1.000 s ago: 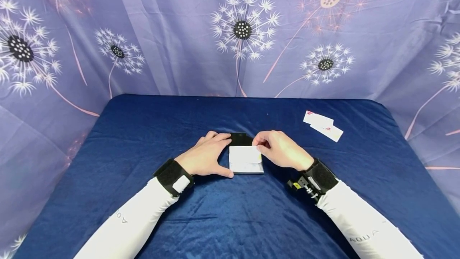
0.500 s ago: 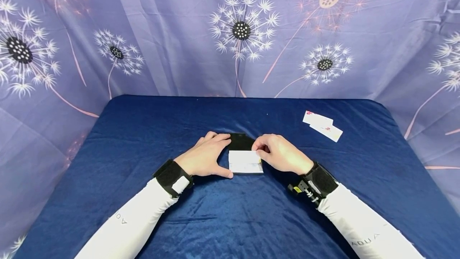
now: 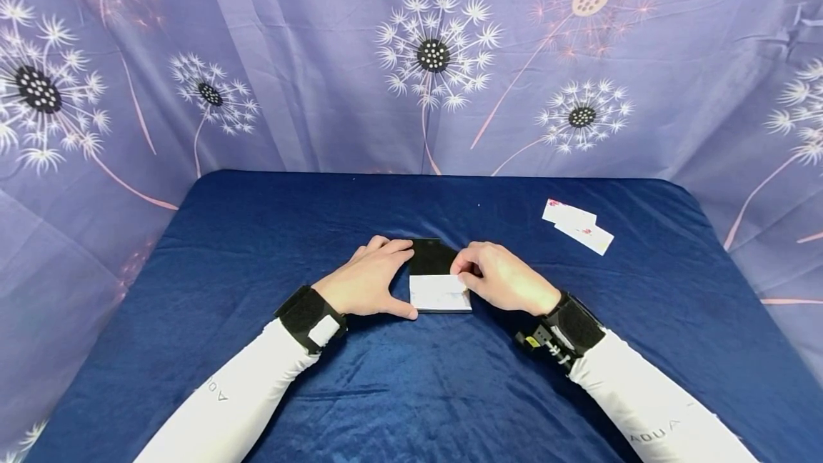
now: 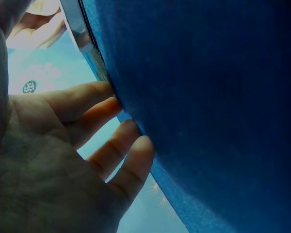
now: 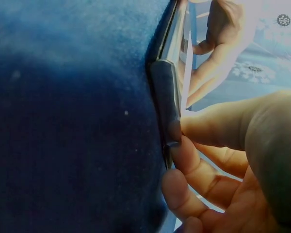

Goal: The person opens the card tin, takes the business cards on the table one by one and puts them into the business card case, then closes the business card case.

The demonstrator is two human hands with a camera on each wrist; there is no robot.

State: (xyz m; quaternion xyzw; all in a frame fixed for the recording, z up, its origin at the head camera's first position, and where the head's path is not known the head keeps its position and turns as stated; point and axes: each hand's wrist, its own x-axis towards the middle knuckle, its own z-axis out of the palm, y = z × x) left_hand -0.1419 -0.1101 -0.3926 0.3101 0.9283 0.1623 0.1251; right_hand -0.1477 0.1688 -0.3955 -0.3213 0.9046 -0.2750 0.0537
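Left hand (image 3: 368,279), fingers loosely spread, touches the black case (image 5: 165,90) at nine o'clock; right hand (image 3: 504,277) pinches the white card (image 3: 432,283) by its two-o'clock corner, over the case's six-o'clock half. Card probably light, bendy, easily creased: edge grip best. Case likely stiff, slick.

"AQUA" stands on the white right sleeve (image 3: 659,409), lower right; the left sleeve (image 3: 234,391), lower left, shows partial lettering, starting "A".
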